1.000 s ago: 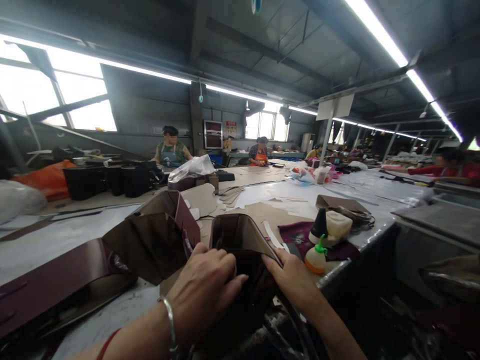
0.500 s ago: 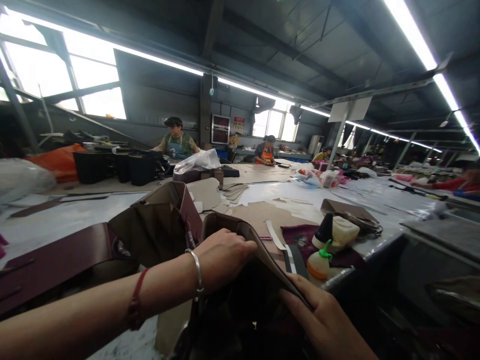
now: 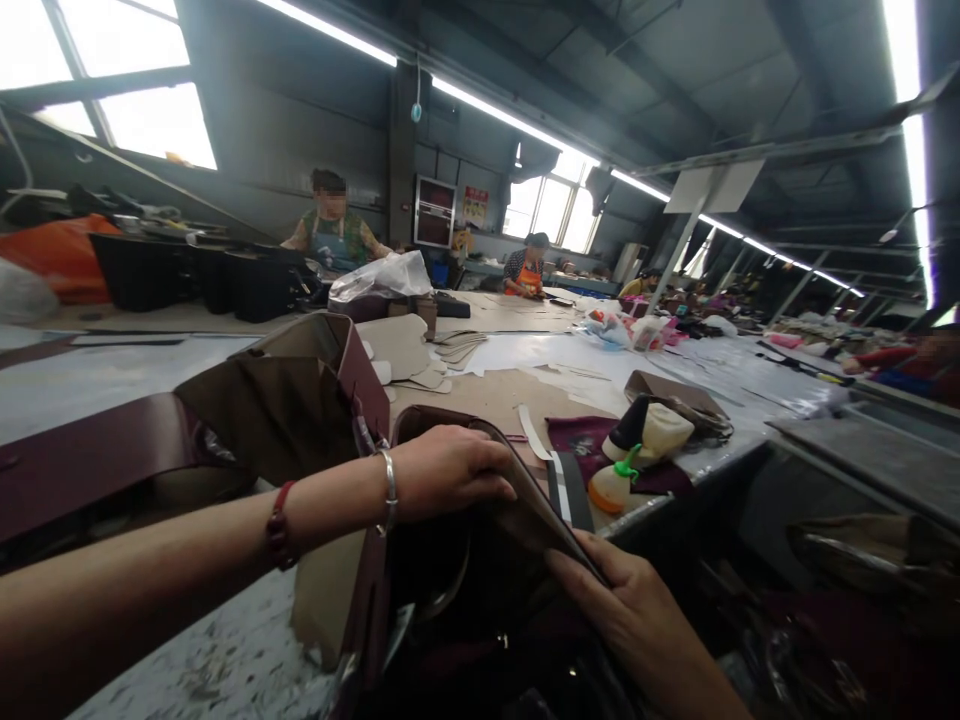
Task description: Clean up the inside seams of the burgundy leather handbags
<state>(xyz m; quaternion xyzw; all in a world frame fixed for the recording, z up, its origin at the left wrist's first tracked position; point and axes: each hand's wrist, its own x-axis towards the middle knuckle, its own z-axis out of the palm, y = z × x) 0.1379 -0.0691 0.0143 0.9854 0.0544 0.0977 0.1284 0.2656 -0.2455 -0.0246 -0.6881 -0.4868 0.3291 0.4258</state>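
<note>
A dark maroon handbag (image 3: 525, 520) stands open in front of me, its brown lining and dark inside showing. My left hand (image 3: 450, 470), with a silver bangle and a red bracelet at its wrist, reaches across the opening, fingers curled on the lining by the far rim. My right hand (image 3: 615, 590) pinches the near right edge, thumb on the lining and fingers outside. Close by on the left is a second maroon bag (image 3: 255, 405) with brown lining and a long flap (image 3: 97, 450). The bottom of the nearer bag is too dark to make out.
Right of the bag are a squeeze bottle (image 3: 609, 488) with a green nozzle, a cream container (image 3: 666, 432), a purple cloth (image 3: 574, 438) and a brown bag (image 3: 679, 400). Cut pieces (image 3: 401, 345) lie on the table. Co-workers (image 3: 330, 225) sit beyond. The table edge (image 3: 720, 480) runs right.
The view has shifted, so the table things sit further left and higher. My left fingers have loosened from a tight fist at the rim and lie lower on the lining. The right hand keeps its hold.
</note>
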